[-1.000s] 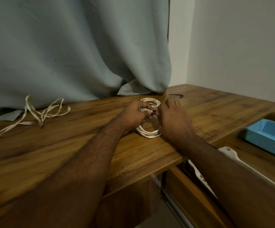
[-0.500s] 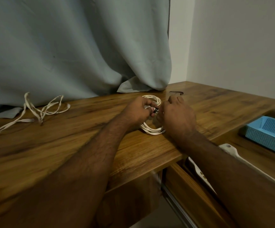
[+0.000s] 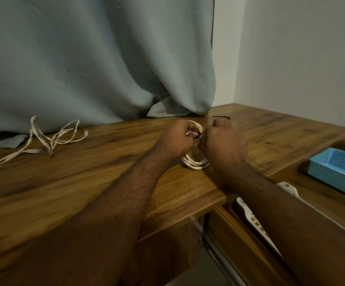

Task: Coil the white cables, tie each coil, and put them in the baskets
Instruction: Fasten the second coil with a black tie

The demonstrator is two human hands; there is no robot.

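Observation:
A coiled white cable lies on the wooden table between my two hands. My left hand grips the coil's upper part with curled fingers. A small black tie sits on the coil at its fingertips. My right hand is curled close against it and pinches that tie; its fingertips are hidden. A second, loose white cable sprawls on the table at the left. A blue basket stands at the right on a lower surface.
A grey curtain hangs down onto the table's back edge. Another black tie lies on the table behind my right hand. Below the table's front edge, an open drawer holds a white basket, partly hidden by my right forearm.
Both hands stay on the coil, closing together at the black tie. The view has shifted slightly; the coil has barely moved.

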